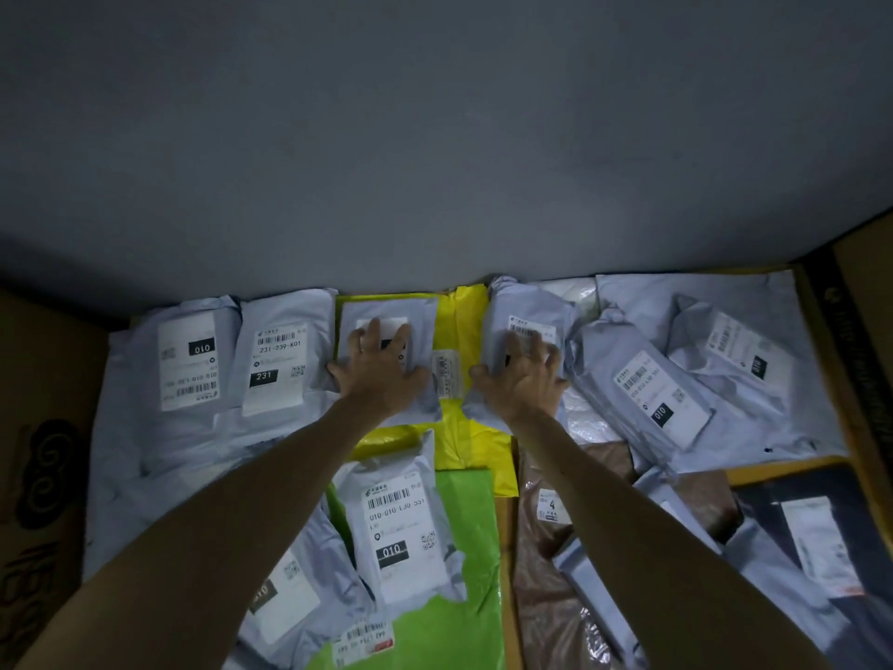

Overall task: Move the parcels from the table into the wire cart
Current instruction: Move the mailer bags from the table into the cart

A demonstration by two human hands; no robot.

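Observation:
Many parcels cover the table against the wall. My left hand (379, 367) lies with spread fingers on a small grey parcel (420, 321) that sits on a yellow parcel (466, 331). My right hand (524, 374) lies with spread fingers on another grey parcel (512, 307) just right of the yellow one. A grey parcel marked 010 (401, 519) rests on a green parcel (464, 573) near me, between my forearms. No wire cart is in view.
More grey parcels lie at the left (188, 365) and right (657, 398). A brown parcel (541, 573) and a black parcel (821, 495) lie at the near right. Cardboard boxes stand at the left (43, 452) and right (865, 307) edges. A grey wall (435, 137) rises behind.

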